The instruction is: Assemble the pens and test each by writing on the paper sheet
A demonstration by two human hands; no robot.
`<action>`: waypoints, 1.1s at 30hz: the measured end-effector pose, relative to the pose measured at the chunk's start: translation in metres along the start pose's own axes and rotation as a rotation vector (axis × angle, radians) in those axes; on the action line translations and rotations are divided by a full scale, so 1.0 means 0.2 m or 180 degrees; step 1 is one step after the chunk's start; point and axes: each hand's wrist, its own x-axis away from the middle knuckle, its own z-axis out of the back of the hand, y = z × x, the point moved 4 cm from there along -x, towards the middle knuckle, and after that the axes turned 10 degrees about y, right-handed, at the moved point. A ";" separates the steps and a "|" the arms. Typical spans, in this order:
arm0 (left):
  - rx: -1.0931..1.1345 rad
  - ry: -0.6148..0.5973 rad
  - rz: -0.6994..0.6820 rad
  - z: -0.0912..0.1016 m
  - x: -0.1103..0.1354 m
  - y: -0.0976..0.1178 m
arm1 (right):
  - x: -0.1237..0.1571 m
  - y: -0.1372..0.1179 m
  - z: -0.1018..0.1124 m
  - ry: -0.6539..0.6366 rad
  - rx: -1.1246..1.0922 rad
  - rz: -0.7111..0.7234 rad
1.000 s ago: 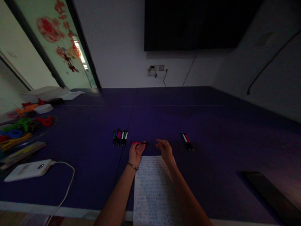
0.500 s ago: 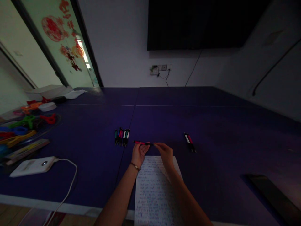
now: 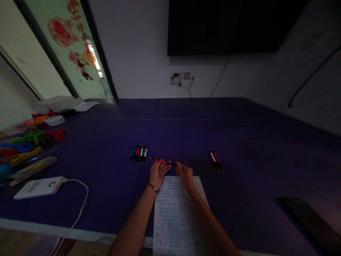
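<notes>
My left hand holds a pink and black pen by its barrel, above the top edge of a handwritten sheet of paper. The pen lies nearly level, its black end pointing right. At that end my right hand has its fingers pinched together; whether they grip the tip or some small part is too dark to make out. A row of several pens in mixed colours lies to the left of my hands. To the right, a white pen and a pink pen lie side by side.
A white power bank with a cable lies on the purple table at left. Behind it are a long narrow box and colourful scissors-like handles. A dark phone-like slab rests at the right edge.
The pen has tilted slightly, its black end now lower. My right hand has shifted a little to the right and down, with its fingers more curled. The left hand has barely moved.
</notes>
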 end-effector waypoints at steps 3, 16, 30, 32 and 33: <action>0.0056 0.0107 -0.0063 0.01 0.00 0.01 | -0.01 0.00 -0.01 -0.0120 -0.0451 -0.0089; 0.0002 0.0044 -0.0009 0.01 -0.01 0.00 | -0.03 0.01 -0.01 -0.0385 -0.0555 -0.0221; -0.0122 -0.0072 -0.0065 0.01 -0.01 -0.02 | -0.02 0.00 -0.01 -0.0563 -0.0446 -0.0390; -0.0155 -0.0084 -0.0066 0.01 -0.02 -0.02 | -0.03 0.01 -0.01 -0.0580 -0.0495 -0.0382; -0.0198 -0.0100 -0.0051 0.01 -0.02 -0.02 | -0.03 0.02 -0.01 -0.0569 -0.0470 -0.0415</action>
